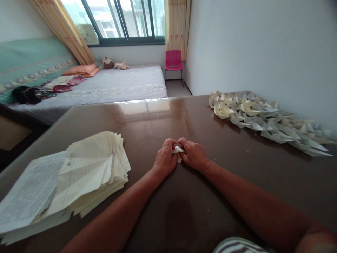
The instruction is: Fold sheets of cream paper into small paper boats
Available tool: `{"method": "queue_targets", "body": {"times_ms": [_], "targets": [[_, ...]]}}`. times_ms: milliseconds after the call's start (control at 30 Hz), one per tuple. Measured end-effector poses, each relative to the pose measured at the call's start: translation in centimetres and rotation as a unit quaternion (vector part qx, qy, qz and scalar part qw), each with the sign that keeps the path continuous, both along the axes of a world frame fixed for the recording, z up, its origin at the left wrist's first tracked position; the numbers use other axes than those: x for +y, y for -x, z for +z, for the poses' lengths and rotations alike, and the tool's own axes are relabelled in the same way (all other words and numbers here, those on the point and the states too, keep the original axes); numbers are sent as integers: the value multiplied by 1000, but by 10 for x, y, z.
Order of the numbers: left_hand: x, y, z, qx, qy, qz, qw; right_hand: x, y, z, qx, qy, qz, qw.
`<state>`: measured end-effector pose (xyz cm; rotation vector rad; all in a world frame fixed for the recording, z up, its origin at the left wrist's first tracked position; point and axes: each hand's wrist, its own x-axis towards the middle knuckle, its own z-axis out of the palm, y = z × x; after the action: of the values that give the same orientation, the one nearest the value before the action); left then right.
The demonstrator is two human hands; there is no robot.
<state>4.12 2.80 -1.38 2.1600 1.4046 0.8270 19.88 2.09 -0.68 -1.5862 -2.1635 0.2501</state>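
Observation:
A small folded piece of cream paper [178,149] is pinched between my two hands at the middle of the brown table [147,130]. My left hand [166,157] grips its left side with fingers and thumb closed. On the other side my right hand [195,153] holds it the same way, fingertips nearly meeting those of the left. A pointed end of the paper sticks out below the thumbs, toward me. The fingers cover much of the rest of it.
To the left lies a stack of cream lined sheets [86,165], beside printed sheets [31,189]. Many folded paper shapes [263,116] are heaped at the right, along the wall [250,45]. Beyond the table are a bed [126,82] and a pink chair [173,60].

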Motion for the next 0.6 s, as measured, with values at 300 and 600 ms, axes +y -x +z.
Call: {"method": "queue_targets", "body": {"times_ms": [300,600], "targets": [[-1,10,7,128,-10,-6,992,-1,-9,-2,54,-7,54,997],[3,28,9,106,-92,-148,979,5,-21,0,65,-7,142,988]]}}
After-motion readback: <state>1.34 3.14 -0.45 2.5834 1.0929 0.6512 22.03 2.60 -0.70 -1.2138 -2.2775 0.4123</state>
